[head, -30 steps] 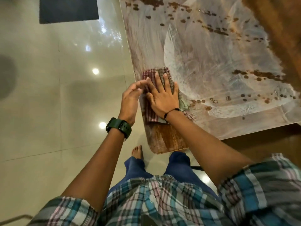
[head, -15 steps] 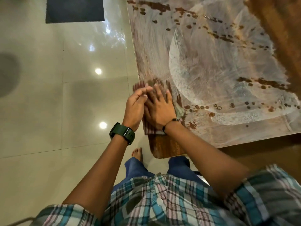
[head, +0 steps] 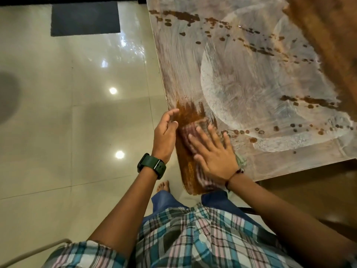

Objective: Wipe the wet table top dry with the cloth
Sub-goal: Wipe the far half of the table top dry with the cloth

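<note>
Cloth (head: 195, 132) lies under the flat, unclenched right hand (head: 214, 157); left hand (head: 165, 136) loose beside it, no writing readable.

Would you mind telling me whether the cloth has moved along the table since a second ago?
Yes. The cloth has slid toward the near corner of the table top under the right hand, leaving a darker streak behind it.

Right hand (head: 213, 157) flat, palm down, fingers spread, pressing on the cloth (head: 190, 132) at the table's near left corner; fingertips motion-blurred. Left hand (head: 166, 132) just left of the cloth at the table edge, turned on its side, fingers loosely curled, not gripping. Both forearms bare, reaching forward; dark watch (head: 151, 165) on left wrist, thin band on right wrist.
</note>
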Tool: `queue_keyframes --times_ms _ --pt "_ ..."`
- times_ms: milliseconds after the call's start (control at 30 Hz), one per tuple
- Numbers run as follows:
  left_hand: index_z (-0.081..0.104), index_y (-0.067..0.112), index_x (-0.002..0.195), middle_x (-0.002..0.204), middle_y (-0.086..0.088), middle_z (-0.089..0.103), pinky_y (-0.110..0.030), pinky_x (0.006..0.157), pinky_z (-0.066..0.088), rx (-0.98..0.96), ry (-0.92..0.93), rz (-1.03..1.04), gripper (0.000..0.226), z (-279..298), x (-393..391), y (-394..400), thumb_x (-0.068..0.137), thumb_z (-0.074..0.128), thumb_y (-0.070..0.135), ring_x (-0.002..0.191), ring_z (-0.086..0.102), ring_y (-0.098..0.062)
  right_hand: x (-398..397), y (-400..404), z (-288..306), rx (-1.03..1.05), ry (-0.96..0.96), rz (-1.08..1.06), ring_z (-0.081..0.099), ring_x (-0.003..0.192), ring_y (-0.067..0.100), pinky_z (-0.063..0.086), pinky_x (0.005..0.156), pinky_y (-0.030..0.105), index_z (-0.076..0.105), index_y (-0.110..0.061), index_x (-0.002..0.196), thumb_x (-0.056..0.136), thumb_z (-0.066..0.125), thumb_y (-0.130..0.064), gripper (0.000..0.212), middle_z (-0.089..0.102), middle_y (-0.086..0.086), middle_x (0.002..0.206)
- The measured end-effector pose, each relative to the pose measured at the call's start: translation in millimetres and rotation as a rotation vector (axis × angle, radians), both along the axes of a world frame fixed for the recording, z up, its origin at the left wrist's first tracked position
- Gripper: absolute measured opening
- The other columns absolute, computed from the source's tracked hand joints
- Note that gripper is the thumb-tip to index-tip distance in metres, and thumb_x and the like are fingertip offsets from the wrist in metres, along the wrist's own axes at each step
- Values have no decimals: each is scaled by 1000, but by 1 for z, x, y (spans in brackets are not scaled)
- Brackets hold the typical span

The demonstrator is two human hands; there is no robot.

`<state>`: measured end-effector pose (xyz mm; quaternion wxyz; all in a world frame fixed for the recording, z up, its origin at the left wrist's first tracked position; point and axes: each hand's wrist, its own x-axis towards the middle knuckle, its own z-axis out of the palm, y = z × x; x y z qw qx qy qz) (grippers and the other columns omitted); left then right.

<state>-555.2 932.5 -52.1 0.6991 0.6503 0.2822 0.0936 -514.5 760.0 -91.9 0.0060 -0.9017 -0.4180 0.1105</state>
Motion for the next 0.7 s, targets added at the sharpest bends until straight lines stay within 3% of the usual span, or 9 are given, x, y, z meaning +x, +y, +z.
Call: queue_keyframes --times_ms 67,167,233,300,400,467,533,600,700 --pt "49 14 125 126 1 52 -19 97 39 26 12 -62 36 -3 -3 -4 94 37 2 117 47 -9 33 15 1 -10 18 -204 -10 145 21 -1 114 56 -6 -42 146 91 2 -55 57 -11 -7 157" --pt "45 16 129 131 -1 48 -35 106 36 146 40 -143 37 -14 -3 -14 94 37 12 125 42 -15 74 35 8 -22 37 -406 -14 145 21 -8 113 53 -4 -40 147 97 13 -50 54 -12 -7 158" --pt "40 12 134 141 -10 40 -43 113 24 358 61 -188 46 -21 1 -22 89 34 19 135 31 -22 70 39 8 -23 51 -436 -15 144 22 -8 114 53 -6 -38 147 99 15 -48 54 -12 -5 158" --pt "33 7 138 148 -13 30 -39 117 6 608 124 -233 54 -26 6 -33 87 31 23 141 18 -23 40 26 5 -5 36 -403 -10 145 24 -6 115 53 -6 -37 146 96 10 -52 55 -9 -3 158" --pt "19 8 144 155 -12 12 -35 112 -10 936 256 -339 62 -37 9 -41 89 18 34 143 2 -23 -4 -14 1 34 -51 -283 9 144 26 8 111 53 11 -33 148 95 12 -51 56 11 0 156" --pt "13 10 146 155 -14 4 -38 111 -13 1090 303 -415 68 -43 9 -42 86 6 43 143 -3 -27 5 -32 1 3 -50 -216 13 143 24 12 110 53 11 -34 148 96 11 -50 54 14 -1 155" --pt "9 10 146 154 -17 1 -41 111 -12 1143 339 -451 71 -46 12 -42 85 4 46 142 -4 -30 30 -35 1 -24 -42 -259 5 145 22 7 113 53 4 -38 147 91 12 -52 58 3 -5 156" --pt "10 9 146 154 -19 3 -44 111 -10 1173 352 -461 71 -45 12 -44 86 7 47 142 -2 -33 62 -32 2 -27 -24 -397 -6 145 19 -1 114 52 -4 -42 144 87 7 -55 60 -10 -10 155" --pt "12 9 145 153 -21 7 -48 111 -5 1216 370 -472 69 -45 13 -45 87 10 47 142 2 -36 98 -28 6 -46 -9 -620 -10 145 20 -2 116 52 -2 -41 147 93 12 -51 56 -9 -8 158"
